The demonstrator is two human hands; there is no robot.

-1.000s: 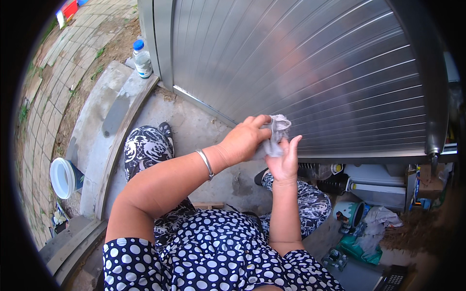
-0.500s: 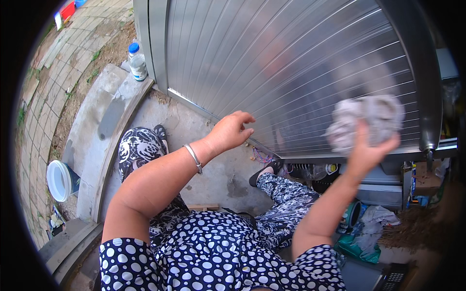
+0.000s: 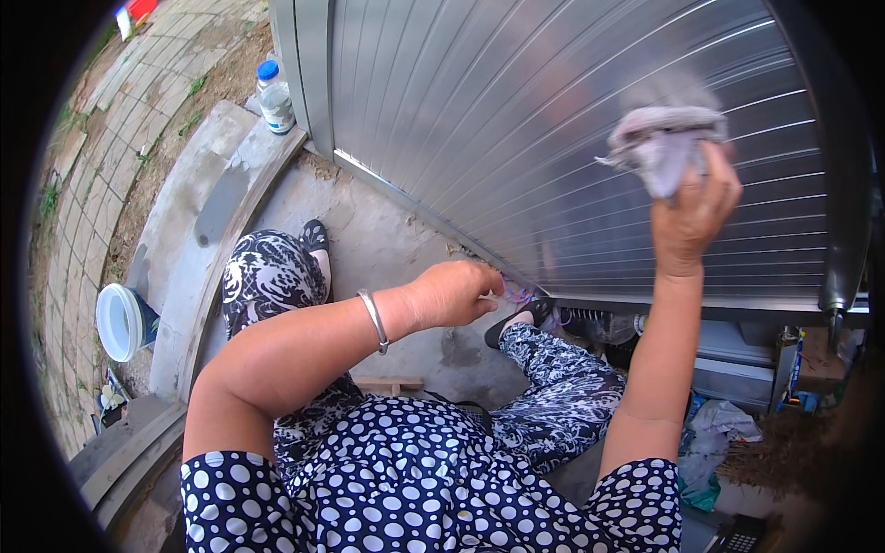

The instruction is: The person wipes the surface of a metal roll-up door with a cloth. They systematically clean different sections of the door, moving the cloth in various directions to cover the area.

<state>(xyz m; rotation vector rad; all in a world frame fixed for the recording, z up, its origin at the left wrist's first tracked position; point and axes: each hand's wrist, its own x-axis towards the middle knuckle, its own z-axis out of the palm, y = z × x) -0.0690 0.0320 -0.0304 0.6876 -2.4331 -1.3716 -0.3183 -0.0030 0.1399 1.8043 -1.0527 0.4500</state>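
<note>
Since half a second ago the left hand (image 3: 454,293) has dropped away from the ribbed metal shutter (image 3: 572,138) and curled, while the right hand (image 3: 693,214) has carried the crumpled grey-pink cloth (image 3: 664,143) higher up the slats.

At far left a white plastic bucket (image 3: 120,321) lies tipped on its side beside the curved concrete kerb (image 3: 198,217), its mouth showing pale inside; what it holds cannot be told. Further up, a clear plastic bottle with a blue cap (image 3: 274,96) stands upright at the shutter's left frame.

The left arm reaches forward, bent at the elbow, a thin silver bangle (image 3: 374,320) round the wrist. That hand is loosely clenched, knuckles up, low near the shutter's bottom edge; whether it grips anything cannot be told.

The right arm rises nearly straight up. Its fingers (image 3: 714,175) clutch the cloth, bunched and soft, pressed against the shiny horizontal slats at upper right.
</note>
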